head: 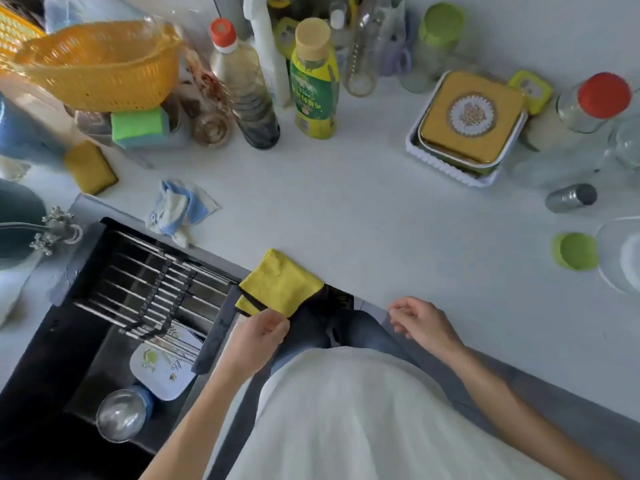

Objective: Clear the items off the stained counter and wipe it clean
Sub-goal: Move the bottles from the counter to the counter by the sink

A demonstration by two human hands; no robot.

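Note:
A folded yellow cloth (280, 284) with a dark trim lies over the front edge of the white counter (363, 220), beside the sink. My left hand (259, 332) pinches its near corner. My right hand (420, 320) hovers at the counter's front edge, fingers loosely curled and holding nothing. Bottles stand along the back, among them a yellow-green bottle (315, 81) and a dark-sauce bottle (242, 84) with a red cap.
A black sink (86, 341) with a wire rack, a metal bowl and a plate is at the left. A crumpled blue-white rag (180, 209), yellow sponge (90, 167), orange basket (100, 64), gold tin (471, 119) in a white tray, green lid (575, 251), metal shaker (571, 198) and glass jars surround the middle.

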